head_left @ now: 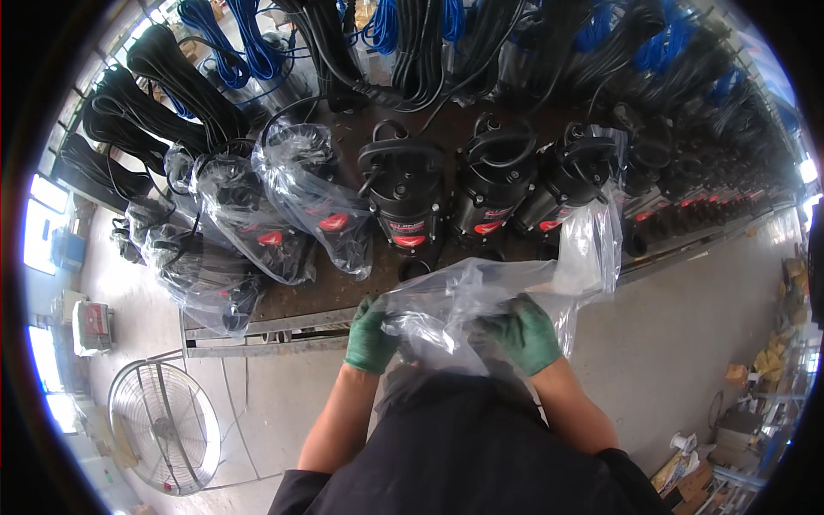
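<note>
Both my hands wear green gloves and grip a clear plastic bag (pixel 468 287) in front of my body. My left hand (pixel 369 337) is closed on the bag's left edge. On the other side my right hand (pixel 525 333) pinches it, some fingers partly veiled by film. Just beyond the bag, a black pump (pixel 403 193) with a top handle and a red label stands unbagged at the bench edge. Two more bare pumps, a second pump (pixel 493 184) and a third pump (pixel 571 180), stand to its right. More clear film (pixel 592 245) hangs beside the third one.
Several pumps to the left wear clear bags, including a bagged pump (pixel 313 184). Coiled black cables (pixel 184 86) and blue cables (pixel 257 43) line the back of the brown bench (pixel 296 300). A large round fan (pixel 163 427) stands on the floor at lower left; boxes (pixel 687 485) lie lower right.
</note>
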`<action>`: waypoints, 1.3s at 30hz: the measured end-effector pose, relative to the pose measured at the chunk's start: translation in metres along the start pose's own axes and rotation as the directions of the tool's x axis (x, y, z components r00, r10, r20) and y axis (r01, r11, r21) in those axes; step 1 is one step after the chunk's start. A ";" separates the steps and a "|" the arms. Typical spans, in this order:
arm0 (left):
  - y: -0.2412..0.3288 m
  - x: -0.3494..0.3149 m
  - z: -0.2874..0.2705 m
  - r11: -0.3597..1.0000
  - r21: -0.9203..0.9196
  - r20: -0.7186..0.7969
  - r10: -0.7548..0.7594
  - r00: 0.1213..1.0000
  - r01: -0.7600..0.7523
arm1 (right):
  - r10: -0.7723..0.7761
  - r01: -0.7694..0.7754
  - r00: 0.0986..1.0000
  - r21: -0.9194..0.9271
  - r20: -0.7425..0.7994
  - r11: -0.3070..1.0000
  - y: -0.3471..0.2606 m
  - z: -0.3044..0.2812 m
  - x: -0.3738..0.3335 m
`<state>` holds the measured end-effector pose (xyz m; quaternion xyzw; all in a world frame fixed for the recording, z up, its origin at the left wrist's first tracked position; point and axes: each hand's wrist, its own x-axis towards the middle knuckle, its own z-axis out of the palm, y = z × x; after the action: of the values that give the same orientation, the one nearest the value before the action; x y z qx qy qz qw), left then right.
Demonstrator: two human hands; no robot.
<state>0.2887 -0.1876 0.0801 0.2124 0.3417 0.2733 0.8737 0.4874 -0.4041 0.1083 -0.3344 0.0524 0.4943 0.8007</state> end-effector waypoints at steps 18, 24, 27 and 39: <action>-0.051 0.015 -0.105 0.559 0.828 -0.111 0.084 0.990 0.045 | 0.210 -0.025 0.970 -0.805 0.124 0.592 -0.019 -0.001 0.029; -0.048 0.036 -0.126 0.142 0.987 -0.097 0.180 0.979 0.071 | 0.228 0.075 0.973 -0.987 0.041 -0.143 0.012 -0.032 0.054; -0.021 0.029 -0.116 -0.151 0.988 0.003 0.222 0.975 0.031 | 0.042 0.241 0.969 -0.890 0.244 -0.386 0.014 0.009 0.064; 0.029 0.081 -0.096 -0.413 0.908 -0.094 -0.036 0.995 0.071 | -0.071 0.184 0.734 -0.297 0.676 -0.937 -0.008 0.279 0.134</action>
<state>0.2608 -0.0969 -0.0075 0.8285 0.4339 -0.1795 0.3051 0.4929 -0.1416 0.2716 -0.7945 -0.5892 -0.1463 0.0155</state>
